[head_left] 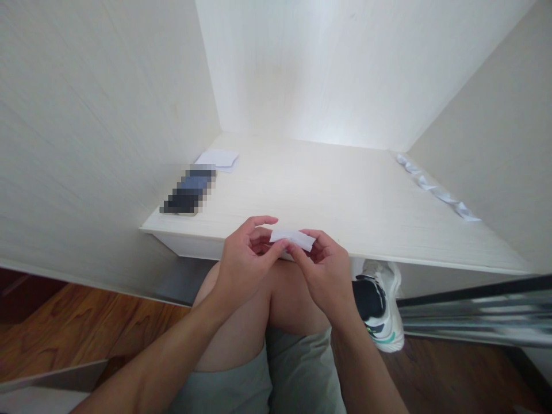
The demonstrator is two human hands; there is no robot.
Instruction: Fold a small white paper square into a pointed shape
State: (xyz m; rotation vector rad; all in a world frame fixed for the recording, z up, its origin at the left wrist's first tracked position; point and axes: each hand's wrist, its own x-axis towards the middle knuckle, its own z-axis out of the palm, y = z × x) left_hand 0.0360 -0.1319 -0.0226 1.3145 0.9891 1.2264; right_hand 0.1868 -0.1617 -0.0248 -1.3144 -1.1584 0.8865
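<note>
A small white strip of paper (294,238) is pinched between my two hands, just above the front edge of the white shelf (319,195). My left hand (248,256) grips its left part between thumb and fingers, with the index finger raised off it. On the other side, my right hand (325,264) holds the paper with the thumb in front and fingers behind. The thumb tips meet at the paper's lower edge. Whether the strip is folded I cannot tell.
Folded white paper (219,158) lies at the back left, behind a pixelated, dark, phone-shaped object (190,190). Several small folded white paper pieces (435,187) run in a row along the right wall. My knees and a white shoe (390,310) are below the shelf edge.
</note>
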